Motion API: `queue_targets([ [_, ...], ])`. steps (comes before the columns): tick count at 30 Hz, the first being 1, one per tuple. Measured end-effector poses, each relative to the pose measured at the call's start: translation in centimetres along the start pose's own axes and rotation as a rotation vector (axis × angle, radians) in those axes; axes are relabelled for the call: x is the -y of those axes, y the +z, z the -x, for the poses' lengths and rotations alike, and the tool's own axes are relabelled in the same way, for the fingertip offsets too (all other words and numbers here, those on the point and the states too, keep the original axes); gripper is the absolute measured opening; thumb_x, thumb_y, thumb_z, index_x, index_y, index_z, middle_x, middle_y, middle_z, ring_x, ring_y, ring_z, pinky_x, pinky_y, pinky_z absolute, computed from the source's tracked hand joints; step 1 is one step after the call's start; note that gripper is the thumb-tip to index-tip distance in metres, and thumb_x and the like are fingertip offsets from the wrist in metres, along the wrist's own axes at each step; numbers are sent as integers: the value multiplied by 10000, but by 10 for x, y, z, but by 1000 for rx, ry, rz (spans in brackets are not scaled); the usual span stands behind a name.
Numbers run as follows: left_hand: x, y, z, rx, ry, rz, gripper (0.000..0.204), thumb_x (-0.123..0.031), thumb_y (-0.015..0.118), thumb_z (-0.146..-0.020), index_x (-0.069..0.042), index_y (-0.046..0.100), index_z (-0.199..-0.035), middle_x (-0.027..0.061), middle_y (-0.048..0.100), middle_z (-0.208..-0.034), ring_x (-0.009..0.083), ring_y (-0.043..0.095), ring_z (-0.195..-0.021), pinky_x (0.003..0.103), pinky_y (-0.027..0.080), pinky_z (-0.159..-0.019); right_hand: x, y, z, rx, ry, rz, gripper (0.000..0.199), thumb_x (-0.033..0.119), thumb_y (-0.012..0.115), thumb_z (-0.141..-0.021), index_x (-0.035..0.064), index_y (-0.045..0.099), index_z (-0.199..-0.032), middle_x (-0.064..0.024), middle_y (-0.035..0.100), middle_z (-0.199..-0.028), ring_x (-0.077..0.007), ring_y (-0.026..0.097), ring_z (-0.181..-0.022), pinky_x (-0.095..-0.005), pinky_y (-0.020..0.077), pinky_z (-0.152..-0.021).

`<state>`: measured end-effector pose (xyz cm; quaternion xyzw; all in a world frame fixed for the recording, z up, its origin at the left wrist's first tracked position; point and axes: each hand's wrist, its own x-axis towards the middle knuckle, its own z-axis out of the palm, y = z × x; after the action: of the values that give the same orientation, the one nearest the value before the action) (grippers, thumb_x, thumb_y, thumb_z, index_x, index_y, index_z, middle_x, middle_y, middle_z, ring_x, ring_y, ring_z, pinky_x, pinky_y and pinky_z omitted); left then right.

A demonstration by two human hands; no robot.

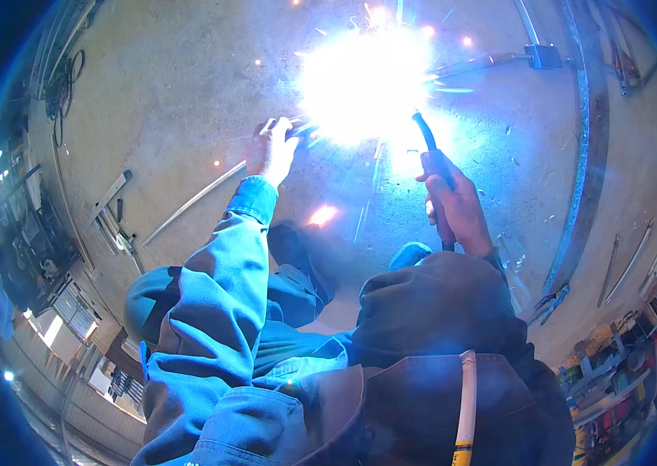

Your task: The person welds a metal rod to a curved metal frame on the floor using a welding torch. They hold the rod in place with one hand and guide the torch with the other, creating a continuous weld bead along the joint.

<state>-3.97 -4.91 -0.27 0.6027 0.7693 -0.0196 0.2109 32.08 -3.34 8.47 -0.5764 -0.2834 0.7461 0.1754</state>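
My right hand (459, 203) is wrapped round the grip of a welding torch (426, 133), its curved black neck angled up and left to a blinding white welding arc (367, 78). The arc's glare hides the torch tip and the work beneath it, and sparks fly outward. Left of the glare, my left hand (272, 149) is closed, fingers curled on a long thin metal rod (192, 203). This rod slants from the lower left up to my hand. Its far end is lost in the glare.
Right of the arc stand a bar with a square block (544, 56) and a long curved-looking metal beam (579, 155). Pliers (550, 301) lie by its lower end. Metal pieces (115, 221) lie on the concrete at left. A pale hose (465, 404) crosses my clothing.
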Motion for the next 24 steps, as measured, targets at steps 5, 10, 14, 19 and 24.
queue_targets([
  [5,-5,-2,-1,13,-18,-21,312,-266,835,-858,-103,706,-1090,90,735,-1079,338,696,-1060,466,560,-872,-1,-1,0,8,4,-11,506,187,631,-1023,41,519,-1495,-73,685,-1095,-89,606,-636,-275,524,-543],
  [10,-8,-2,-1,20,2,-12,285,-263,827,-861,-104,700,-1059,84,729,-1052,340,690,-1050,475,555,-862,-4,-5,-1,22,-2,8,507,199,627,-1030,36,515,-1496,-73,683,-1081,-90,608,-648,-274,520,-541],
  [14,-7,-9,0,36,8,17,284,-273,823,-859,-108,697,-1053,85,721,-1033,347,685,-1038,482,546,-853,-2,-2,-1,-4,-5,52,548,239,630,-1029,30,494,-1518,-73,685,-1071,-89,604,-644,-269,519,-542],
  [19,-6,-6,2,31,-42,-9,284,-313,806,-875,-119,712,-1061,70,719,-1055,333,677,-1058,459,547,-850,-4,-1,-2,29,-25,22,555,262,633,-1032,26,491,-1513,-71,673,-1100,-84,602,-647,-269,524,-548],
  [24,-4,-4,0,39,-9,6,282,-324,804,-885,-125,707,-1060,74,723,-1084,327,686,-1032,465,546,-863,1,0,0,21,-26,27,501,301,631,-1057,22,533,-1462,-59,663,-1094,-81,587,-624,-268,511,-538],
])
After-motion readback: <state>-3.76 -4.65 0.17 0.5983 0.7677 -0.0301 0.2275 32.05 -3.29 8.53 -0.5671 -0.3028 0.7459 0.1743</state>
